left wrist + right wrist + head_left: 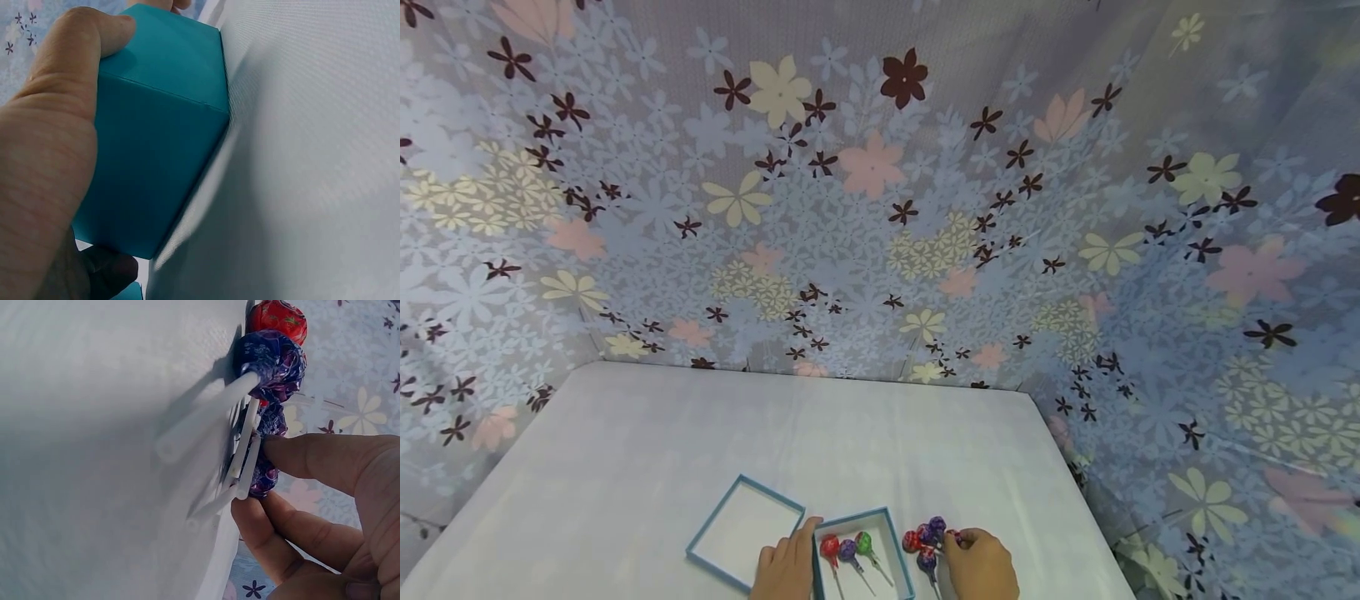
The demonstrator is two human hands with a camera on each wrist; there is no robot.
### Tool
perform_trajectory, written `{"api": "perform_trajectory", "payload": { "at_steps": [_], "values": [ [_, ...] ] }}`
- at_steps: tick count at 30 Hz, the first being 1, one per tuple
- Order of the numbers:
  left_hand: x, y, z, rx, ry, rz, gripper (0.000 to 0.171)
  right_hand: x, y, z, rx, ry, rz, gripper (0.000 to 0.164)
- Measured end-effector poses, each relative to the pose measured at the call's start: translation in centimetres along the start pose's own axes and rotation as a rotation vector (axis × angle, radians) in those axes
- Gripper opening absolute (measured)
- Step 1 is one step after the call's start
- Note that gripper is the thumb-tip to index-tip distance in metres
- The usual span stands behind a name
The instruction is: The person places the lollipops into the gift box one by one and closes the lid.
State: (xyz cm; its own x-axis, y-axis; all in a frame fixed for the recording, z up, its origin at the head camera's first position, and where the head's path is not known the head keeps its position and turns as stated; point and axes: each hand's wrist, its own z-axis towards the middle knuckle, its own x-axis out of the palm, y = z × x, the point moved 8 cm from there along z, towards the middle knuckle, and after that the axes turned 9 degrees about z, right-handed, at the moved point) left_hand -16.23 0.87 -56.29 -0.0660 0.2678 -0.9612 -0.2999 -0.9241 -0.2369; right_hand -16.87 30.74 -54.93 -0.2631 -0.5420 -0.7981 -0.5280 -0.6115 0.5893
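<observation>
A blue-edged open box (901, 546) holds three wrapped lollipops: one red (829, 546), one purple (847, 550) and one green (864, 542), sticks toward me. My left hand (785, 567) grips the box's left side. In the left wrist view, its thumb lies along one teal wall (153, 150) and a finger shows at another edge. Right of the box lies a group of loose lollipops, red (911, 542) and purple (927, 560). There my right hand (981, 567) pinches a lollipop (264, 479) between thumb and fingers. Its wrapper is partly hidden by them.
The blue-edged lid (741, 525), white inside, lies left of the box, partly behind my left hand. Everything rests on a white table (820, 442). A flowered cloth (865, 208) hangs behind the table and along its sides.
</observation>
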Motion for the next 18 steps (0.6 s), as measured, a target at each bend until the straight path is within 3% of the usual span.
{"api": "perform_trajectory", "payload": {
  "at_steps": [8, 13, 18],
  "values": [
    [0.72, 0.19, 0.50, -0.023, 0.119, -0.030, 0.104, 0.23, -0.03, -0.03, 0.042, 0.026, -0.005, 0.031],
    [0.54, 0.16, 0.52, -0.032, 0.080, -0.029, 0.100, 0.17, 0.01, -0.01, 0.037, 0.024, 0.003, 0.032],
    [0.46, 0.17, 0.43, -0.030, 0.071, -0.038, 0.108, -0.11, -0.04, 0.06, 0.035, 0.006, 0.008, 0.033]
  ]
}}
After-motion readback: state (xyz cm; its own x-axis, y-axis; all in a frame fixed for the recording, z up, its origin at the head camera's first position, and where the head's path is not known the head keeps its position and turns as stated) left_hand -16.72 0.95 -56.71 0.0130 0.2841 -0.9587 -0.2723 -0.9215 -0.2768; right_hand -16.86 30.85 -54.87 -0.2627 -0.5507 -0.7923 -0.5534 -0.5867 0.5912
